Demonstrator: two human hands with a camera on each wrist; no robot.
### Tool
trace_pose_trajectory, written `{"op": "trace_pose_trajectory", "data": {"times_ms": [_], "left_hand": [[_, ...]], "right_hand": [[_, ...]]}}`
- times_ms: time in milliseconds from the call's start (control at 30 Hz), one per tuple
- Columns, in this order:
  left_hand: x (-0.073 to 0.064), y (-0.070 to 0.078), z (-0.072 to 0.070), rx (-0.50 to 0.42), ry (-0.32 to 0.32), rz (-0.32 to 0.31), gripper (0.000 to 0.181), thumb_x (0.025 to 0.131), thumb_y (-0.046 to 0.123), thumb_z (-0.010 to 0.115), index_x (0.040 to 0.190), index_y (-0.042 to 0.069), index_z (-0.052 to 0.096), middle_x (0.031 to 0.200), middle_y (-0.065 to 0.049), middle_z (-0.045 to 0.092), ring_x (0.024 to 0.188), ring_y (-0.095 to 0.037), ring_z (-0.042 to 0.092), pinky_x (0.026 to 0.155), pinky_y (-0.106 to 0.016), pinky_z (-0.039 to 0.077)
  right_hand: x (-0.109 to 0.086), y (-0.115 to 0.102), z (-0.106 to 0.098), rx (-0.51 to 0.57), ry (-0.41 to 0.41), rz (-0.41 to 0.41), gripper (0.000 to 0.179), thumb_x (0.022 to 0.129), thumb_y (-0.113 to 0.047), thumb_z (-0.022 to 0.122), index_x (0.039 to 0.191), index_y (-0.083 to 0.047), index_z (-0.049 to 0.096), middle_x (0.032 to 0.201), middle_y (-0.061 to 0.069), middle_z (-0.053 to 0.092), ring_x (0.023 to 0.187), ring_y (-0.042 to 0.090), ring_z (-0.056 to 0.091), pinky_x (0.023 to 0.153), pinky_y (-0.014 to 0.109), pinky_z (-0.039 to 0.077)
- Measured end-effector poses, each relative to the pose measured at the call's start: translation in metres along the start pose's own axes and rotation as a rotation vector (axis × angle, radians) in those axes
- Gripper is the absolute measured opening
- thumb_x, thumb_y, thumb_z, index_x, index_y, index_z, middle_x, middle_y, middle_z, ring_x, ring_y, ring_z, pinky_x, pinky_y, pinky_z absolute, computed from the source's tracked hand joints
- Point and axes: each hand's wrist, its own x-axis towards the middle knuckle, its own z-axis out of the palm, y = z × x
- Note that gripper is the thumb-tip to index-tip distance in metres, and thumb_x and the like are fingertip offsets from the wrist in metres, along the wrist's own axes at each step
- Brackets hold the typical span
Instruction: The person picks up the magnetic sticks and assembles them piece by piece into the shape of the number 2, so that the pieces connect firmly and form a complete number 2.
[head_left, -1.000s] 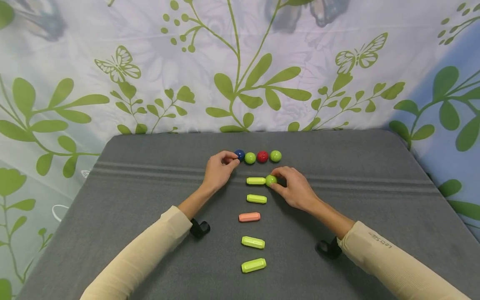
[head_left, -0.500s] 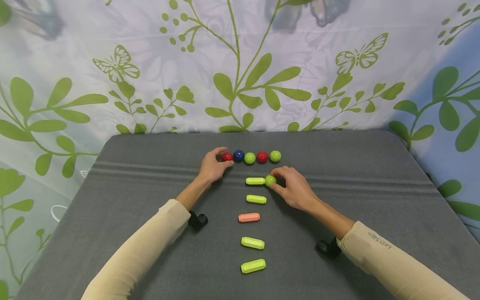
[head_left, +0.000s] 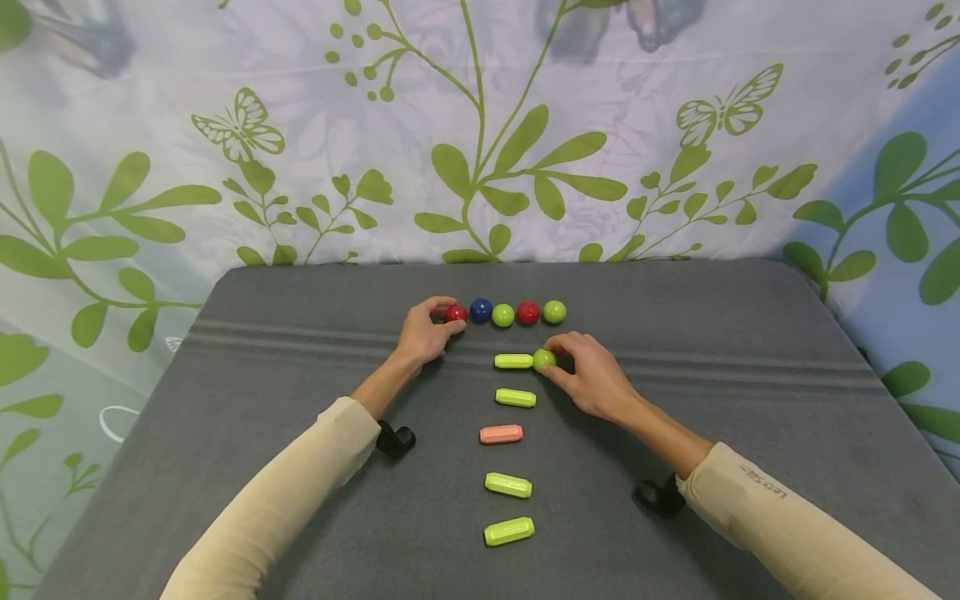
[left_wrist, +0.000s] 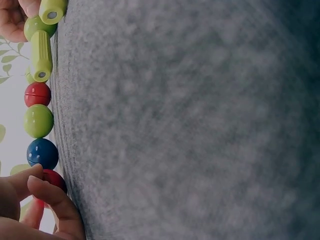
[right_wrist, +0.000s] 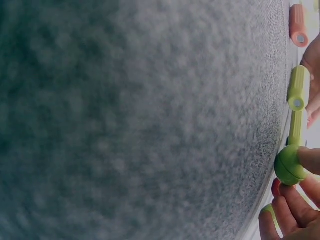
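Observation:
My left hand [head_left: 422,335] grips a red ball [head_left: 456,314] at the left end of a row of balls. To its right stand a blue ball [head_left: 481,310], a green ball [head_left: 503,315], another red ball [head_left: 528,312] and another green ball [head_left: 554,312]. In the left wrist view, thumb and fingers curl round the held red ball [left_wrist: 54,180], close beside the blue one. My right hand [head_left: 592,377] pinches a green ball [head_left: 543,360] against the right end of a yellow-green rod [head_left: 513,361]. The right wrist view shows this green ball [right_wrist: 290,165] between thumb and fingers.
Below that rod lie a yellow-green rod [head_left: 515,398], an orange-pink rod [head_left: 501,434] and two more yellow-green rods, the nearest rod [head_left: 509,532] at the front. A grey cloth-covered table [head_left: 315,517] carries everything. Behind it hangs a leaf-patterned curtain [head_left: 315,125].
My left hand has moved slightly left from the blue ball, and the red ball, out of sight a second ago, shows between its fingers. The right hand keeps its place on the green ball.

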Motion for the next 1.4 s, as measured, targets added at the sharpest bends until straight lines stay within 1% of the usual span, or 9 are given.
{"op": "trace_pose_trajectory", "data": {"times_ms": [133, 300, 467, 700, 900, 1033, 1133, 1300, 1400], "left_hand": [[-0.001, -0.001, 0.0, -0.012, -0.005, 0.006, 0.044, 0.094, 0.013, 0.069, 0.136, 0.008, 0.056, 0.127, -0.014, 0.058, 0.066, -0.017, 0.054, 0.053, -0.026, 0.045], [-0.003, 0.001, 0.0, 0.014, 0.01, 0.021, 0.044, 0.095, 0.014, 0.069, 0.136, 0.007, 0.056, 0.127, -0.015, 0.059, 0.069, -0.019, 0.057, 0.052, -0.026, 0.047], [-0.002, -0.001, 0.0, 0.0, 0.019, 0.034, 0.043, 0.094, 0.012, 0.069, 0.135, 0.006, 0.057, 0.124, -0.016, 0.059, 0.072, -0.02, 0.059, 0.051, -0.026, 0.048], [-0.005, -0.003, -0.003, -0.069, -0.016, -0.017, 0.044, 0.093, 0.011, 0.071, 0.134, 0.007, 0.057, 0.122, -0.015, 0.059, 0.07, -0.016, 0.058, 0.051, -0.023, 0.048], [-0.017, -0.003, -0.008, -0.059, -0.054, -0.031, 0.043, 0.093, 0.014, 0.072, 0.132, 0.008, 0.058, 0.123, -0.015, 0.059, 0.07, -0.016, 0.056, 0.051, -0.024, 0.046], [-0.025, -0.002, -0.007, -0.04, -0.102, -0.03, 0.042, 0.092, 0.017, 0.073, 0.131, 0.008, 0.058, 0.121, -0.014, 0.06, 0.071, -0.017, 0.056, 0.054, -0.026, 0.045], [-0.03, -0.001, -0.005, -0.027, -0.165, -0.018, 0.042, 0.091, 0.017, 0.074, 0.129, 0.008, 0.059, 0.118, -0.013, 0.061, 0.071, -0.018, 0.057, 0.054, -0.026, 0.045], [-0.036, -0.001, -0.001, -0.008, -0.271, 0.025, 0.039, 0.091, 0.016, 0.074, 0.126, 0.008, 0.06, 0.113, -0.011, 0.062, 0.07, -0.019, 0.058, 0.053, -0.028, 0.044], [-0.038, 0.001, 0.001, 0.021, -0.3, 0.054, 0.039, 0.09, 0.015, 0.075, 0.126, 0.008, 0.06, 0.113, -0.01, 0.062, 0.071, -0.019, 0.059, 0.053, -0.028, 0.044]], "right_hand": [[-0.001, 0.0, 0.001, 0.002, 0.001, -0.004, 0.029, 0.09, -0.011, 0.074, 0.116, -0.001, 0.066, 0.11, 0.014, 0.064, 0.102, 0.031, 0.058, 0.087, 0.05, 0.046], [-0.001, 0.0, 0.0, 0.003, -0.002, -0.005, 0.029, 0.09, -0.01, 0.074, 0.116, -0.001, 0.066, 0.109, 0.014, 0.064, 0.102, 0.031, 0.058, 0.087, 0.05, 0.046], [-0.001, -0.002, -0.001, -0.004, -0.002, -0.003, 0.028, 0.09, -0.01, 0.074, 0.116, -0.001, 0.066, 0.109, 0.014, 0.064, 0.102, 0.031, 0.058, 0.087, 0.05, 0.046], [-0.002, -0.002, -0.001, -0.009, -0.003, 0.004, 0.028, 0.09, -0.01, 0.074, 0.115, -0.001, 0.066, 0.109, 0.013, 0.064, 0.102, 0.031, 0.058, 0.087, 0.049, 0.046], [-0.002, -0.001, 0.0, -0.016, 0.002, -0.001, 0.028, 0.09, -0.011, 0.073, 0.116, -0.001, 0.066, 0.109, 0.013, 0.065, 0.102, 0.03, 0.058, 0.086, 0.049, 0.046], [-0.002, -0.001, 0.0, -0.023, 0.0, -0.004, 0.028, 0.091, -0.012, 0.073, 0.116, -0.001, 0.066, 0.109, 0.013, 0.065, 0.101, 0.03, 0.058, 0.086, 0.049, 0.046], [-0.002, -0.001, -0.001, -0.025, 0.0, -0.005, 0.028, 0.091, -0.012, 0.073, 0.116, -0.001, 0.066, 0.109, 0.013, 0.064, 0.101, 0.03, 0.058, 0.086, 0.049, 0.046], [-0.001, -0.001, -0.001, -0.026, 0.001, -0.007, 0.029, 0.091, -0.012, 0.072, 0.117, -0.001, 0.065, 0.11, 0.014, 0.064, 0.101, 0.03, 0.058, 0.086, 0.049, 0.046], [-0.001, 0.0, -0.001, -0.026, 0.002, -0.006, 0.029, 0.092, -0.012, 0.072, 0.117, -0.001, 0.065, 0.11, 0.014, 0.065, 0.101, 0.031, 0.058, 0.086, 0.049, 0.046]]}}
